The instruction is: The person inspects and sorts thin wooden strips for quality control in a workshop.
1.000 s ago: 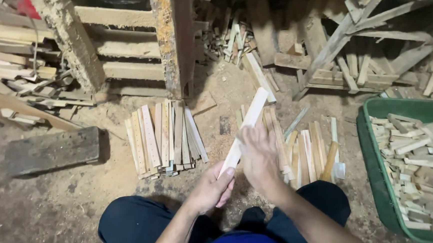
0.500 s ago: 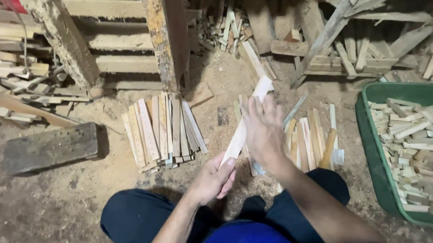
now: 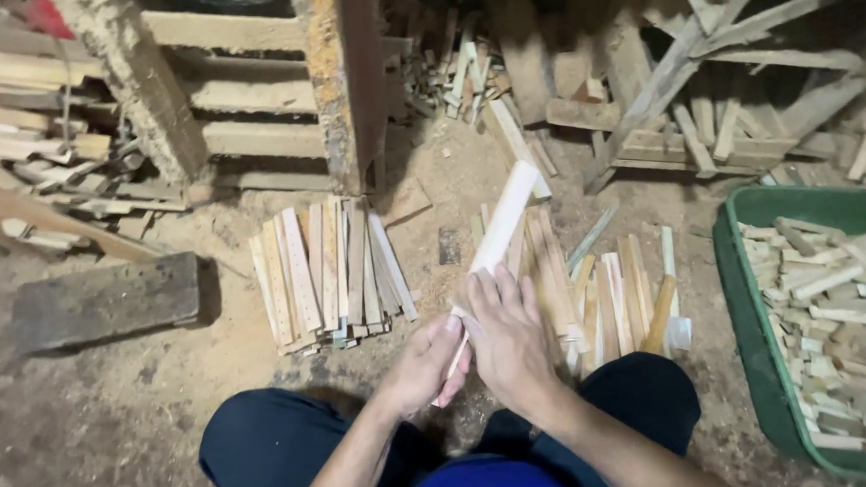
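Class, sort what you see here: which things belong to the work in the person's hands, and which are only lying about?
In hand:
pale wooden slat, gripped by left hand and right hand
loose slats just beyond the hands
stacked slats

Lying about:
green tub of short offcuts
dark block
timber scraps
rough post

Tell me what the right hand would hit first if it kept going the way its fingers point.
Probably the loose wood strips on the dirt just beyond the right hand; its fingers point up the pale stick. Depth is unclear.
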